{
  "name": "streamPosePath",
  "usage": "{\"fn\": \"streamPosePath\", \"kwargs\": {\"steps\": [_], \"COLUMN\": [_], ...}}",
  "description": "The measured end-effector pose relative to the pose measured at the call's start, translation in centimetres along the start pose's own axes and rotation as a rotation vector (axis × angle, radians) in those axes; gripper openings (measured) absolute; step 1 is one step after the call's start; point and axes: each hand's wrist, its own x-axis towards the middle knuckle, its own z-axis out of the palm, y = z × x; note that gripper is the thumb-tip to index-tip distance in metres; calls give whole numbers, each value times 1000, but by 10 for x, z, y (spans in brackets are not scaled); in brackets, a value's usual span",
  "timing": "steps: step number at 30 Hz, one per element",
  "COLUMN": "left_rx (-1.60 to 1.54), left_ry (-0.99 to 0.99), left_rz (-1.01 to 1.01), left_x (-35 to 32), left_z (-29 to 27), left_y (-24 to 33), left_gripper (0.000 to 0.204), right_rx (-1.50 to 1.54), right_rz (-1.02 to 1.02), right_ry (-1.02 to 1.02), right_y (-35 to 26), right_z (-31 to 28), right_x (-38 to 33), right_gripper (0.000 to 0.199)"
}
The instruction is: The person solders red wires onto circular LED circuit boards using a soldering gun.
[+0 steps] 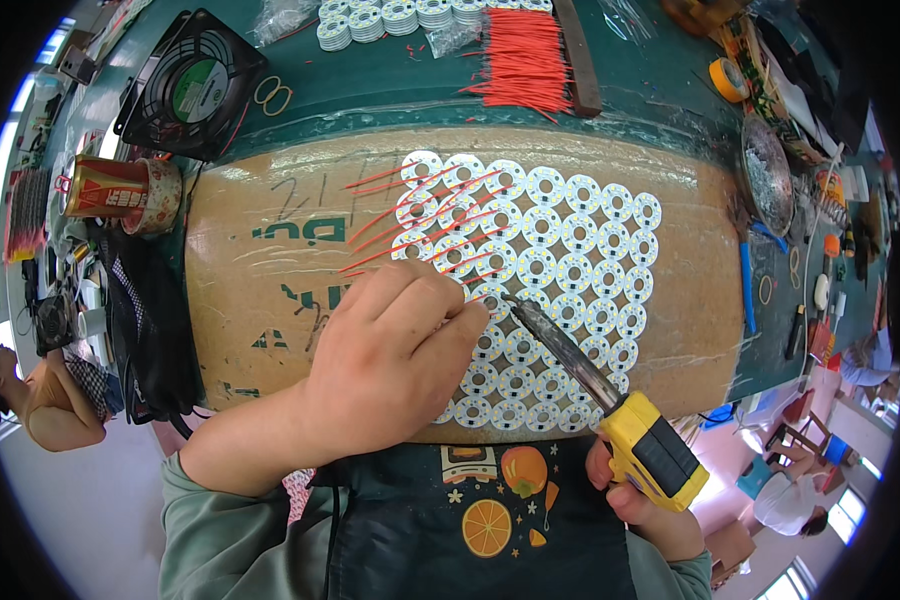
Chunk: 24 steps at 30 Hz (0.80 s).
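Round white ring-shaped LED boards (536,267) lie in close rows on a sheet of brown cardboard (240,290). Thin red wires (380,232) run leftward from several boards in the left columns. My left hand (385,345) rests over the lower left of the rows, fingers pinched together, with a bit of red wire (479,297) showing at the fingertips. In my right hand (620,480) is a yellow and black soldering iron (655,450), gripped by its handle. The iron's dark tip meets or hovers just over a board beside my left fingertips; contact is hard to tell.
Beyond the cardboard lie a bundle of red wires (525,60), a dark bar (577,55) and stacked ring boards (400,18). A black fan (192,85) and a red can (110,187) stand left. At right are a metal bowl (767,175) and yellow tape (729,80).
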Motion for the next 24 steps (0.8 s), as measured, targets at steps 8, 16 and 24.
{"fn": "streamPosePath", "kwargs": {"steps": [8, 16, 24], "left_rx": [-34, -6, 2], "left_ry": [-81, -120, -120], "left_rz": [17, 31, 44], "left_x": [-4, -6, -5], "left_z": [4, 6, 7], "left_y": [0, 0, 0], "left_gripper": [38, 37, 35], "right_rx": [-156, -289, -329], "right_rz": [-11, -22, -11], "right_ry": [-39, -92, -89], "right_y": [5, 6, 10], "right_z": [-5, -6, -4], "right_x": [-5, -1, -2], "right_gripper": [34, 42, 47]}}
